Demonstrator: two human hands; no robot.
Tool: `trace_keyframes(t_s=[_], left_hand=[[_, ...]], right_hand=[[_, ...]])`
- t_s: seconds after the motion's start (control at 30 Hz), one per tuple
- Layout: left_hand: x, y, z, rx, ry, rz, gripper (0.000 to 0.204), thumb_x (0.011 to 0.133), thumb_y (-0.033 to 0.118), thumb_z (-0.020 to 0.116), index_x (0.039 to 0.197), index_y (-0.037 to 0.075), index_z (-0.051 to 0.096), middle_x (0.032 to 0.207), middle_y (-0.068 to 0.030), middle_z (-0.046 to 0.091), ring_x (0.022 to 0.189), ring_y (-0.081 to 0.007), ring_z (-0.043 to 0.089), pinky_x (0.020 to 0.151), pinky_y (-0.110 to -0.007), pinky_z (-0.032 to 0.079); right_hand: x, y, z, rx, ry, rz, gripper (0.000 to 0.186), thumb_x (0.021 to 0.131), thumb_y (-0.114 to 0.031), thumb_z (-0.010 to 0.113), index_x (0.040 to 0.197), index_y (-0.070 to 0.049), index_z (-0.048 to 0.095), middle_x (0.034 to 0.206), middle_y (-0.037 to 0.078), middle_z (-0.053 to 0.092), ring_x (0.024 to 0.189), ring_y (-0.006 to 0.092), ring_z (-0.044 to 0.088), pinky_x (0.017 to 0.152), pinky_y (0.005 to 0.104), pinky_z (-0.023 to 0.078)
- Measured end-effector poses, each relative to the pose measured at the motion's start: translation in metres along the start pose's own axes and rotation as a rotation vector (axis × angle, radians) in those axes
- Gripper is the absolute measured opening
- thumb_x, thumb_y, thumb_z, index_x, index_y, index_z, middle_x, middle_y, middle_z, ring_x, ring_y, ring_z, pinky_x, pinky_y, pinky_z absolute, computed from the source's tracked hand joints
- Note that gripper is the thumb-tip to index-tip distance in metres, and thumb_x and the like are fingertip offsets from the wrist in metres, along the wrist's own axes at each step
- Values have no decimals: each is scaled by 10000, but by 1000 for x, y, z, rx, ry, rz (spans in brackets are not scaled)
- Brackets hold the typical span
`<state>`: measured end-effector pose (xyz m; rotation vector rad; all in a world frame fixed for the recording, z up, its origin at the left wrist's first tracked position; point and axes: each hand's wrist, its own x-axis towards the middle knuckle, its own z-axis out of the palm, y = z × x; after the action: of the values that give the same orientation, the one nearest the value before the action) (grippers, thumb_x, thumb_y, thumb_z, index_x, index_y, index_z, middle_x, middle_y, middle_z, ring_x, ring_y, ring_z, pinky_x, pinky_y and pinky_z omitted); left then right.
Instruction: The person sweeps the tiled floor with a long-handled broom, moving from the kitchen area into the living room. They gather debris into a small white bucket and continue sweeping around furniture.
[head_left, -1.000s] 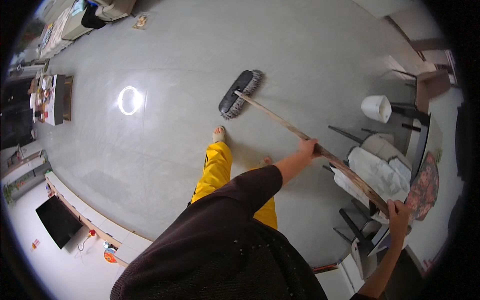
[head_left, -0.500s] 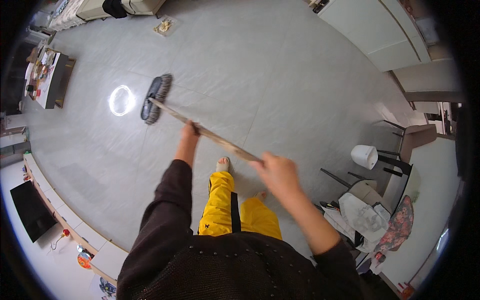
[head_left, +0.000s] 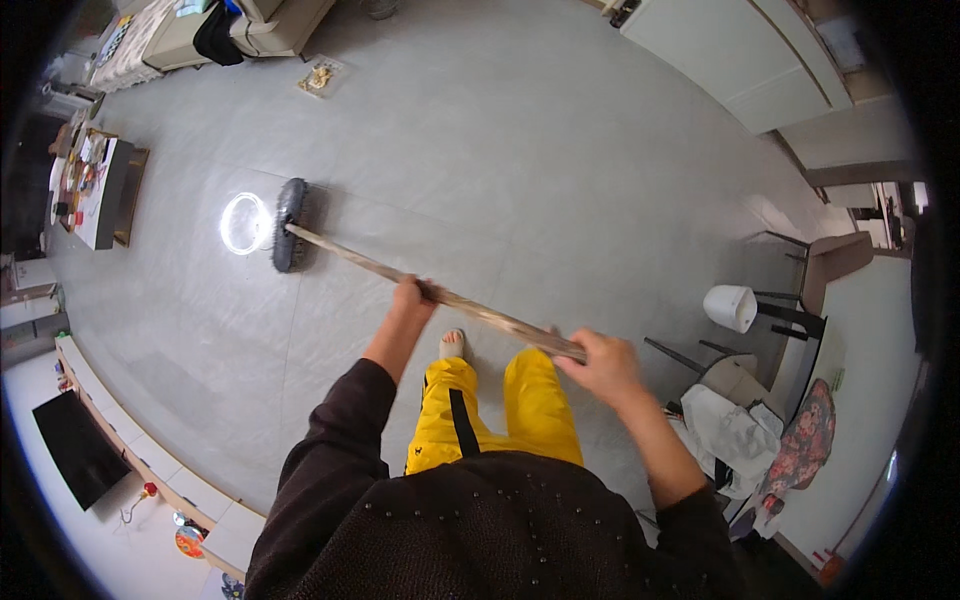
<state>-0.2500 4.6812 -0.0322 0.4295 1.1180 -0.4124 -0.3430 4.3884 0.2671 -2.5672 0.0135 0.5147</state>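
Both hands close around the wooden handle [head_left: 495, 319]: left hand [head_left: 411, 299] mid-shaft, right hand [head_left: 601, 366] at its four-o'clock end. The long axis runs toward ten o'clock, where the mop head [head_left: 289, 208] lies, nearer the left.

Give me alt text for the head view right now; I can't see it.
The left hand and right hand grip a wooden mop handle, the left nearer the dark mop head, which appears just right of a bright ring reflection on the grey floor.
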Motion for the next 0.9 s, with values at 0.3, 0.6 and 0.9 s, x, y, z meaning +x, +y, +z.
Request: trace_keyframes(t_s=[0.3, 0.6, 0.9], left_hand=[[-80, -286, 151, 58, -241, -436, 137, 895, 135, 424, 945, 9, 445, 800, -142, 520, 762, -297, 521, 712, -470, 471], [-111, -537, 276, 629, -604, -518, 182, 928, 156, 420, 976, -14, 465, 923, -142, 529, 827, -295, 546, 736, -451, 477], [-105, -537, 360, 513, -263, -668, 225, 889, 170, 492, 988, -28, 453, 881, -149, 526, 680, -304, 573, 543, -407, 537]], right_hand=[[-139, 122, -174, 8, 384, 328, 191, 721, -159, 705, 743, 16, 633, 579, 128, 595, 496, 195, 585, 485, 296, 428], [-236, 215, -327, -120, 376, 666, 233, 753, -174, 665, 728, 35, 563, 576, 70, 486, 522, 139, 447, 510, 299, 371], [-168, 268, -360, -61, 255, 741, 249, 768, -155, 619, 630, 10, 493, 499, 14, 401, 464, 84, 383, 439, 267, 329]])
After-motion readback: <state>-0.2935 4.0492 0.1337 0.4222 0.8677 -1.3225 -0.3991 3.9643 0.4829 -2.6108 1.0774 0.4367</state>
